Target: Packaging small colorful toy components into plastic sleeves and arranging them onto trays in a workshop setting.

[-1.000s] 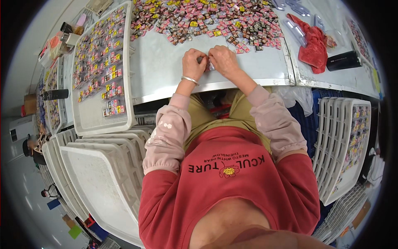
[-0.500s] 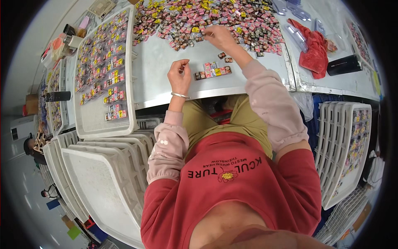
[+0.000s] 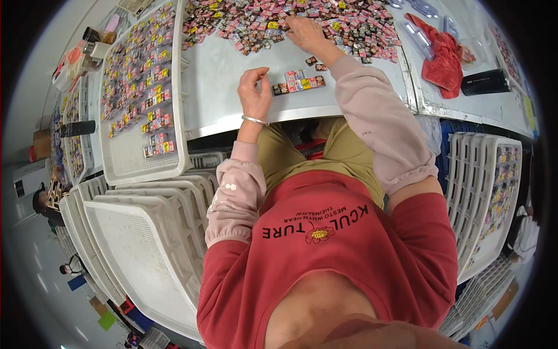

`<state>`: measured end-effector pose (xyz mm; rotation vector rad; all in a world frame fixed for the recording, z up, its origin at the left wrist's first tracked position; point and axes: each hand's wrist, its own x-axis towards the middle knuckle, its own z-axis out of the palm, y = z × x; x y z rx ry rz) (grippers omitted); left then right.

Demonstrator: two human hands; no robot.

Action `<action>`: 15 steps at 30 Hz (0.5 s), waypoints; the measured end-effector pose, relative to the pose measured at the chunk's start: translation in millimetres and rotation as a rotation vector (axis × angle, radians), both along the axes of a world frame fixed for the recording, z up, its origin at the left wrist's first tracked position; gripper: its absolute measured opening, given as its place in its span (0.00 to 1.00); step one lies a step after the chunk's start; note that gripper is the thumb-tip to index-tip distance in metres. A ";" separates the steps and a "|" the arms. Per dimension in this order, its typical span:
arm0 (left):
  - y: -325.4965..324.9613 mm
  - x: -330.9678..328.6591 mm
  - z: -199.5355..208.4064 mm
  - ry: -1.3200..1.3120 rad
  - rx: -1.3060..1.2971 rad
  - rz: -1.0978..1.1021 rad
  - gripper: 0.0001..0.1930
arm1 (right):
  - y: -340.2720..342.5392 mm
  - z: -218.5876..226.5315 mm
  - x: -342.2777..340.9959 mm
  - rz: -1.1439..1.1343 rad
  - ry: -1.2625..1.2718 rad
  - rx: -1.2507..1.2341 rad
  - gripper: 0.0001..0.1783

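— Packets point(image 3: 297, 81): a short row of small square ones lies on the table point(image 3: 232, 64), just in front of the person, beside the left hand point(image 3: 254, 93).

— And the hands?

— Well apart. The left hand rests on the table by the row's left end, fingers loosely curled, gripping nothing that I can see. The right hand point(image 3: 305, 32) is stretched out to the pile point(image 3: 290, 20) of loose packets at the far side, fingers down among them — whether it has pinched one I cannot tell.

— How far along does it look?

— Judging by the tray point(image 3: 119, 157) on the left, partway. Its far end carries rows of packets; the near end is bare mesh. The pile is large, so much sorting seems left.

— Anything else?

— Blank trays point(image 3: 139, 244) stacked low left, a red cloth point(image 3: 439, 55) at right.
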<state>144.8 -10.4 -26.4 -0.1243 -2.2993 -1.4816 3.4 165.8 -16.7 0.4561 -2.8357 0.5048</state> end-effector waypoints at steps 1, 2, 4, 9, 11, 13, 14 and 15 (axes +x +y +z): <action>5.4 -1.0 3.4 0.092 -0.149 -0.042 0.08 | -0.4 -1.6 -0.9 -0.047 0.018 0.036 0.15; 11.7 -2.0 6.7 0.184 -0.297 -0.084 0.09 | 2.7 -2.9 -1.3 -0.052 0.019 0.036 0.15; 24.3 0.5 15.0 0.148 -0.290 -0.176 0.12 | 9.9 1.2 -0.1 0.002 0.081 -0.072 0.16; 32.0 1.7 8.9 0.207 -0.485 -0.434 0.14 | 54.8 13.2 44.4 0.293 -0.168 -0.392 0.16; 28.0 2.5 -1.0 0.222 -0.497 -0.456 0.14 | 53.3 5.5 71.2 0.387 -0.216 -0.433 0.14; 28.3 4.1 -6.3 0.196 -0.437 -0.415 0.12 | 49.4 4.1 94.5 0.386 -0.234 -0.474 0.14; 29.4 3.5 -7.3 0.194 -0.436 -0.414 0.12 | 50.0 2.6 98.3 0.388 -0.236 -0.474 0.14; 29.8 2.6 -7.6 0.170 -0.407 -0.420 0.12 | 50.1 1.5 101.5 0.397 -0.170 -0.456 0.13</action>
